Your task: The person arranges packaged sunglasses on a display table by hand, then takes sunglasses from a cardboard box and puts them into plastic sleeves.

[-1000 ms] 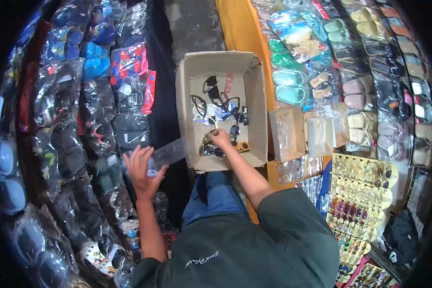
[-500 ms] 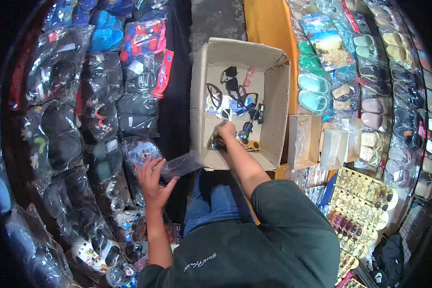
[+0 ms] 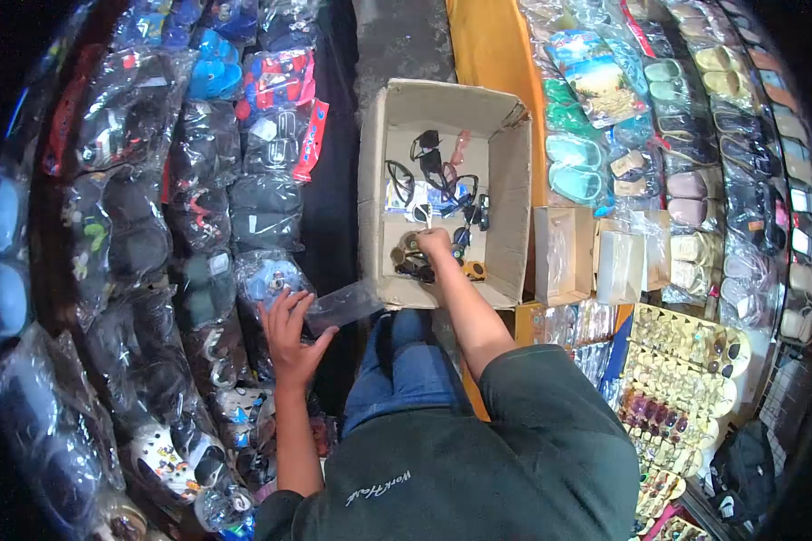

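Note:
My right hand reaches down into a cardboard box, its fingers curled near the lower middle. Just beyond the fingertips are white-framed sunglasses; what the fingers grip, if anything, is hidden. Dark sunglasses lie left of the wrist, and yellow-framed ones to its right. More dark sunglasses and a pink pair lie farther back. My left hand is open, fingers spread, by a bagged blue pair of footwear. A clear plastic case lies beside its thumb.
Bagged clogs and slippers cover the left side, with more bagged footwear on the right. Small open cartons stand right of the box. Display boards of sunglasses are at lower right, near a black bag.
My right hand has shifted slightly right inside the box, and more of the sunglasses to its left show. The view has moved a little. My left hand stays spread in place.

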Tool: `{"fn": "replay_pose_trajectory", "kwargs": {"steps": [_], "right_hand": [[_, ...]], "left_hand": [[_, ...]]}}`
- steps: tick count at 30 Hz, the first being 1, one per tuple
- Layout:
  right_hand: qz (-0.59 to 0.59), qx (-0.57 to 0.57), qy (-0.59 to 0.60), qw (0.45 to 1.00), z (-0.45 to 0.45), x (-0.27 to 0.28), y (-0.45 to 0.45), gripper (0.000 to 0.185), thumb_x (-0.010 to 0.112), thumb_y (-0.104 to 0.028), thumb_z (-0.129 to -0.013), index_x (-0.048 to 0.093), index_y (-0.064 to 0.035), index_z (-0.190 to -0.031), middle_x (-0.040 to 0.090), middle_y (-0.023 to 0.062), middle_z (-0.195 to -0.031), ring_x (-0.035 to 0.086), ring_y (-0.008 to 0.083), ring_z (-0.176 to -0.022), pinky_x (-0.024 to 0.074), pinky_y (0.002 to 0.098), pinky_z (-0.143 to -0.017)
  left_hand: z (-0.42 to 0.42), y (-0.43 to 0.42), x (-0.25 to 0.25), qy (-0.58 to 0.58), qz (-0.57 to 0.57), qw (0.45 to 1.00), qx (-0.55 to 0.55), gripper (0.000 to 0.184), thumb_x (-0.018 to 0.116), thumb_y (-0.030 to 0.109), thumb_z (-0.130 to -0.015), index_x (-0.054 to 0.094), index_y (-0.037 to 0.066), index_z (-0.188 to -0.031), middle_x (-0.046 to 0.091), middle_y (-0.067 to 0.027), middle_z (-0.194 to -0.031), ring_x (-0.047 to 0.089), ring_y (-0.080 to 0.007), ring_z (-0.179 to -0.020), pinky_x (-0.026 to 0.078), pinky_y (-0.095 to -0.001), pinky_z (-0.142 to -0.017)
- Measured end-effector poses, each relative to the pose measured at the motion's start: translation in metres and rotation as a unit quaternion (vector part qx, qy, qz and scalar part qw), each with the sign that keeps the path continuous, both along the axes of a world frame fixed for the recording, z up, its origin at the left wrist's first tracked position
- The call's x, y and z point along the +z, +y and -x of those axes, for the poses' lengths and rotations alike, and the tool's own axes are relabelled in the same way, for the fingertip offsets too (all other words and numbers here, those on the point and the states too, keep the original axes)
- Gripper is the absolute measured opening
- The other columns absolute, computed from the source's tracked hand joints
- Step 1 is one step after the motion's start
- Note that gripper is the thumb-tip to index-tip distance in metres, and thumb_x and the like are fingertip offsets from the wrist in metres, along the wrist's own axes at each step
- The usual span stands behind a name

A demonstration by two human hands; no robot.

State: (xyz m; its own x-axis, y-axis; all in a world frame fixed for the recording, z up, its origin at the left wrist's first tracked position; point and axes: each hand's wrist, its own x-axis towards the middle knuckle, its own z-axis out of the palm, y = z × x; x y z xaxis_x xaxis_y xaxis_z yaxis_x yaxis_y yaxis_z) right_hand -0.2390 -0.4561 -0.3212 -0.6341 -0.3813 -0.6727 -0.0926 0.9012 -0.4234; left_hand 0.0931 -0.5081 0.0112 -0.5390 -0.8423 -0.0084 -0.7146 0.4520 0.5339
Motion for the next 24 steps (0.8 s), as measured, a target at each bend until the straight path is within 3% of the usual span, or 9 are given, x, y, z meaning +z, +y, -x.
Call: {"fn": "replay_pose_trajectory", "kwargs": {"steps": [2, 3, 6, 9, 10, 15, 18, 22, 24], "right_hand": [[0.056, -0.053, 0.031, 0.997, 0.001, 0.049, 0.006, 0.038, 0.079, -0.027, -0.077, 0.077, 0.0034, -0.100, 0.077, 0.0187, -0.090, 0.077, 0.0291, -0.083, 0.0600, 0.0407, -0.075], [0.062, -0.054, 0.036, 0.996, 0.004, 0.048, 0.014, 0.038, 0.079, -0.027, -0.077, 0.077, 0.0034, -0.100, 0.077, 0.0187, -0.090, 0.077, 0.0291, -0.083, 0.0600, 0.0407, -0.075], [0.237, -0.113, -0.009, 0.965, 0.021, 0.040, 0.042, 0.021, 0.073, -0.009, -0.085, 0.074, 0.0032, -0.103, 0.071, 0.0054, -0.082, 0.069, 0.0127, -0.076, 0.0543, 0.0322, -0.055], [0.300, -0.173, -0.002, 0.938, 0.014, 0.182, 0.052, 0.027, 0.076, -0.015, -0.081, 0.074, 0.0034, -0.101, 0.077, 0.0137, -0.085, 0.072, 0.0195, -0.074, 0.0563, 0.0332, -0.069], [0.363, -0.137, 0.069, 0.919, 0.017, 0.184, 0.059, 0.020, 0.074, -0.007, -0.084, 0.071, 0.0030, -0.100, 0.074, 0.0093, -0.085, 0.068, 0.0125, -0.074, 0.0542, 0.0290, -0.066], [0.449, -0.160, 0.102, 0.873, 0.027, 0.230, 0.091, 0.017, 0.073, -0.003, -0.088, 0.067, 0.0003, -0.103, 0.070, 0.0042, -0.085, 0.065, 0.0102, -0.078, 0.0527, 0.0281, -0.070], [0.506, -0.254, 0.041, 0.823, 0.020, 0.279, 0.102, 0.039, 0.070, -0.003, -0.091, 0.059, 0.0027, -0.128, 0.070, 0.0070, -0.100, 0.066, 0.0136, -0.088, 0.0530, 0.0271, -0.079], [0.517, -0.352, -0.146, 0.767, 0.005, 0.334, 0.122, 0.052, 0.067, -0.002, -0.096, 0.052, 0.0032, -0.145, 0.071, 0.0091, -0.108, 0.070, 0.0181, -0.089, 0.0577, 0.0310, -0.078], [0.541, -0.366, -0.187, 0.734, -0.004, 0.355, 0.135, 0.048, 0.067, -0.003, -0.097, 0.054, 0.0024, -0.143, 0.072, 0.0096, -0.111, 0.071, 0.0181, -0.092, 0.0588, 0.0318, -0.080]], "left_hand": [[-0.001, 0.000, 0.007, 0.009, 0.009, 1.000, -0.007, 0.067, 0.092, 0.022, -0.068, 0.068, 0.012, -0.129, 0.064, -0.0058, -0.135, 0.050, -0.0334, -0.140, 0.019, -0.0631, -0.125], [-0.002, 0.000, 0.011, 0.014, 0.014, 1.000, -0.013, 0.068, 0.092, 0.022, -0.068, 0.067, 0.011, -0.130, 0.063, -0.0069, -0.136, 0.050, -0.0343, -0.140, 0.018, -0.0625, -0.126], [-0.001, 0.001, 0.024, 0.030, 0.025, 0.999, -0.021, 0.065, 0.092, 0.025, -0.069, 0.068, 0.013, -0.129, 0.064, -0.0049, -0.134, 0.051, -0.0330, -0.139, 0.018, -0.0639, -0.125], [0.000, 0.002, 0.034, 0.041, 0.045, 0.998, -0.033, 0.065, 0.091, 0.027, -0.070, 0.068, 0.013, -0.129, 0.063, -0.0051, -0.134, 0.051, -0.0332, -0.138, 0.019, -0.0654, -0.124], [0.001, 0.003, 0.037, 0.047, 0.051, 0.997, -0.036, 0.065, 0.091, 0.027, -0.070, 0.068, 0.013, -0.129, 0.063, -0.0051, -0.134, 0.051, -0.0332, -0.138, 0.019, -0.0654, -0.124], [0.009, 0.003, 0.051, 0.092, 0.067, 0.991, -0.072, 0.066, 0.092, 0.026, -0.069, 0.067, 0.013, -0.129, 0.063, -0.0052, -0.135, 0.051, -0.0328, -0.138, 0.019, -0.0660, -0.124], [0.018, 0.004, 0.059, 0.113, 0.077, 0.986, -0.089, 0.065, 0.091, 0.025, -0.069, 0.067, 0.013, -0.128, 0.063, -0.0051, -0.134, 0.051, -0.0325, -0.139, 0.019, -0.0667, -0.124], [0.032, 0.006, 0.066, 0.135, 0.094, 0.980, -0.110, 0.066, 0.092, 0.025, -0.068, 0.067, 0.013, -0.128, 0.063, -0.0046, -0.134, 0.051, -0.0321, -0.139, 0.019, -0.0660, -0.124], [0.038, 0.007, 0.067, 0.159, 0.108, 0.974, -0.119, 0.066, 0.091, 0.024, -0.068, 0.068, 0.014, -0.128, 0.063, -0.0044, -0.134, 0.051, -0.0322, -0.138, 0.020, -0.0658, -0.124]]}}
